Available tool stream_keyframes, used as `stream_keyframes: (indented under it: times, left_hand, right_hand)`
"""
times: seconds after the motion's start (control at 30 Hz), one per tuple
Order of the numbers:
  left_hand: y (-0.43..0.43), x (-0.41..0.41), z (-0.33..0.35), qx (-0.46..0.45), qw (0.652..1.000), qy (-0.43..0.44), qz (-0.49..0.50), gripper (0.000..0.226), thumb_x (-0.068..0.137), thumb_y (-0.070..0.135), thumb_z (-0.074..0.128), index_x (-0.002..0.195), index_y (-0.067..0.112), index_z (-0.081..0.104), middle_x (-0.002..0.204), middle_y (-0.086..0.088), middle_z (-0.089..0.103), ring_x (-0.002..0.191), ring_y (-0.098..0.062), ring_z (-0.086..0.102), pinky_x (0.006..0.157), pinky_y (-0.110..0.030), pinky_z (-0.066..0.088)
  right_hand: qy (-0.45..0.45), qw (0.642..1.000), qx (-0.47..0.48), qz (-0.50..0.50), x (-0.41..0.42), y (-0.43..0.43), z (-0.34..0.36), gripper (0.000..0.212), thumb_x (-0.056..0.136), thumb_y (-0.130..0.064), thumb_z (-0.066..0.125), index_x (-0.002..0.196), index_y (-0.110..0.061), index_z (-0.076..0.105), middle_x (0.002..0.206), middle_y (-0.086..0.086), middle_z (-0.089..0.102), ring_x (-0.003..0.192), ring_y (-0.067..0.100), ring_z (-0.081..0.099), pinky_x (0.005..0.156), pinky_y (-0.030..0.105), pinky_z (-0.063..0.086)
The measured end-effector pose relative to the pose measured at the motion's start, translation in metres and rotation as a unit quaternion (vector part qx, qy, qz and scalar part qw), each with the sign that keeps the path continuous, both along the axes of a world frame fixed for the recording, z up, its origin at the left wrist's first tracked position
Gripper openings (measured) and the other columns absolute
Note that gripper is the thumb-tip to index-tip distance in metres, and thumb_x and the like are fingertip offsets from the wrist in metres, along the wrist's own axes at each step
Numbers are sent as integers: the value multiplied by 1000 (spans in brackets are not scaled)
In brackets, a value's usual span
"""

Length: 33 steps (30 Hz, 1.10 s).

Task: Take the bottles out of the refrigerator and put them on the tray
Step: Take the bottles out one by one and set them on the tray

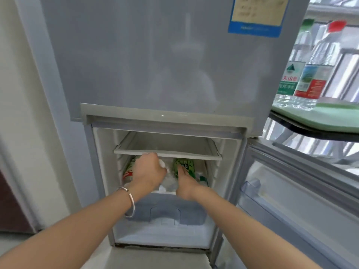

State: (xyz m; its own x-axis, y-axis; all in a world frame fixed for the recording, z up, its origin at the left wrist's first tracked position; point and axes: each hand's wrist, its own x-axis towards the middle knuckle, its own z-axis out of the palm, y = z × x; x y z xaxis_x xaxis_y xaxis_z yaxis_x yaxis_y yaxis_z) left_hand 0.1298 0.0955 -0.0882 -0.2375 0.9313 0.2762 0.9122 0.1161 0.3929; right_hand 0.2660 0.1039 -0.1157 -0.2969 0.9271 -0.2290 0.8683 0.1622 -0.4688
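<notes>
Refrigerator (pixel 155 65) stands with its lower door (pixel 291 191) swung open to the right. Beside it, a green tray (pixel 330 117) carries a green-capped bottle (pixel 290 74) and a red-capped bottle (pixel 314 74), both upright. Under the glass shelf (pixel 167 150), the left hand (pixel 149 169) curls round a clear bottle (pixel 169 181). The right hand (pixel 186 186) lays its thumb on a green-labelled bottle (pixel 186 166); its fingers are hidden, so I cannot tell its grip. A red-labelled bottle (pixel 128 171) lies leftmost.

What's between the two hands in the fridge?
Head view: a clear bottle lies between the left hand and the right hand holding the green-label bottle.
</notes>
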Motion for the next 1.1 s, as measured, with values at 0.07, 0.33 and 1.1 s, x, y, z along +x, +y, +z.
stream_keyframes:
  times: [0.07,0.33,1.1]
  left_hand:
    - [-17,8,20,34,996,75,-34,23,73,39,62,80,18,67,77,-3,70,77,-26,68,62,-28,53]
    - [-75,51,96,252,929,179,-201,35,81,49,49,103,25,61,93,4,67,87,-19,63,65,-29,44]
    - [-88,274,300,315,852,-220,-356,77,85,64,50,139,11,36,127,-16,54,106,-29,59,86,-40,52]
  right_hand:
    - [0,1000,-2,23,5,-9,14,102,88,-7,63,155,-16,-14,161,11,19,136,31,41,107,36,41]
    - [192,972,-123,51,52,-53,80,72,75,6,76,136,-14,42,112,0,62,102,18,59,91,31,53]
    - [389,906,106,-127,295,-117,280,59,71,-18,84,120,-19,52,113,2,63,103,19,65,75,23,55]
